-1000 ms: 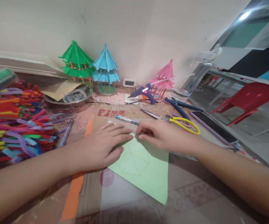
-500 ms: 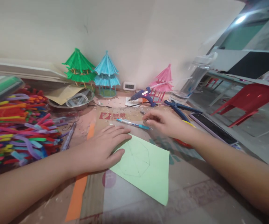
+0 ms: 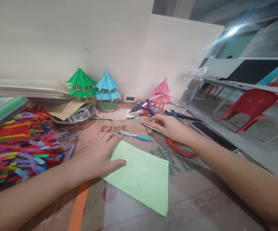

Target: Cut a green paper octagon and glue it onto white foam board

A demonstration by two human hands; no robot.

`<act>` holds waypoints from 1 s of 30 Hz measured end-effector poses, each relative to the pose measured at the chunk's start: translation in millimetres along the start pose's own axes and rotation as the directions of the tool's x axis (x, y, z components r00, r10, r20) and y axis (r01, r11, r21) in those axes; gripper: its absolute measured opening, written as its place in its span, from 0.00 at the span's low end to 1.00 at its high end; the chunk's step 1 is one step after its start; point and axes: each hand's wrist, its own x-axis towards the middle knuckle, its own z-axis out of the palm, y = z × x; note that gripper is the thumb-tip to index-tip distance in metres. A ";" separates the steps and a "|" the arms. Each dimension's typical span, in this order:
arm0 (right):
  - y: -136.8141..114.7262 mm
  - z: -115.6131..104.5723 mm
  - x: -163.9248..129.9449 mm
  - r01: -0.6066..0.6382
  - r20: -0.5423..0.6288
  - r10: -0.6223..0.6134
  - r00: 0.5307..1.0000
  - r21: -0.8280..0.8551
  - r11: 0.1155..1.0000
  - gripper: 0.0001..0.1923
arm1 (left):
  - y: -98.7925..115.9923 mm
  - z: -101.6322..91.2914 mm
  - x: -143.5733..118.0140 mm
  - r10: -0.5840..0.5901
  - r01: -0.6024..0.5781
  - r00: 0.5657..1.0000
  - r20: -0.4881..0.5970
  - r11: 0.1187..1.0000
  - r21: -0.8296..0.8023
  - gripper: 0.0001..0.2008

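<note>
Scissors [image 3: 163, 133] under right hand [image 3: 170, 126] — left hand [image 3: 98, 157] on green paper [image 3: 139, 175]

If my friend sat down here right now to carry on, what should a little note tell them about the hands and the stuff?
Left hand: open, pressed flat on the left edge of the green paper, holding it on the table.
Right hand: resting on the scissors, over the part where blades meet handles; the blade tips point toward the glue gun. Scissors not lifted.
Blue pen: lying loose just above the paper.
Done: a many-sided shape with spokes is drawn on the paper.
Left: the paper shows no cuts yet.
</note>
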 end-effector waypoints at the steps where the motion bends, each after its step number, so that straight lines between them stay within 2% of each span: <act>1: 0.5 -6.8 -0.2 -0.008 0.001 0.008 1.000 -0.046 0.999 0.13 | -0.1 -0.9 0.0 -0.026 0.026 1.000 0.004 0.999 -0.025 0.37; 4: 7.4 -28.6 -2.0 -0.043 0.087 0.063 0.994 -0.221 0.974 0.13 | -2.7 -4.4 -1.1 -0.090 0.097 0.995 0.052 0.985 -0.144 0.38; 7: 19.0 -43.3 -7.7 -0.045 0.226 0.115 0.967 -0.292 0.955 0.15 | -7.4 -13.4 -0.9 -0.096 0.111 0.992 0.078 0.969 -0.221 0.35; 11: 24.3 -46.5 -22.9 -0.021 0.361 0.141 0.922 -0.317 0.948 0.23 | -10.6 -37.2 3.1 -0.078 0.045 0.990 -0.117 0.963 -0.264 0.25; 14: 23.9 -38.7 -34.3 -0.009 0.373 0.135 0.918 -0.322 0.947 0.30 | -9.3 -58.3 4.4 -0.170 0.095 0.957 -0.236 0.949 -0.299 0.23; 17: 30.4 -26.3 -42.3 -0.042 0.325 0.125 0.937 -0.251 0.967 0.29 | -6.4 -77.4 1.5 -0.265 0.162 0.916 -0.300 0.930 -0.329 0.24; 19: 37.6 -19.6 -46.1 -0.073 0.220 0.113 0.969 -0.183 0.980 0.25 | -4.7 -88.2 -2.5 -0.291 0.165 0.901 -0.322 0.916 -0.365 0.25; 22: 44.6 -17.2 -48.2 -0.073 0.111 0.088 0.990 -0.132 0.989 0.17 | -4.1 -100.6 -10.2 -0.312 0.149 0.894 -0.322 0.883 -0.444 0.27; 24: 41.7 -21.1 -45.3 -0.059 -0.002 0.059 0.998 0.087 0.994 0.14 | -4.5 -106.3 -14.8 -0.321 0.146 0.898 -0.299 0.862 -0.485 0.29; 26: 30.4 -27.9 -38.5 0.027 -0.111 0.012 0.994 0.345 0.938 0.17 | -4.9 -110.2 -18.3 -0.326 0.154 0.904 -0.276 0.851 -0.502 0.30; 30: -11.9 -45.4 -22.2 0.206 -0.187 -0.118 0.975 0.570 0.796 0.25 | -0.7 -116.8 -23.3 -0.312 0.163 0.919 -0.239 0.857 -0.490 0.31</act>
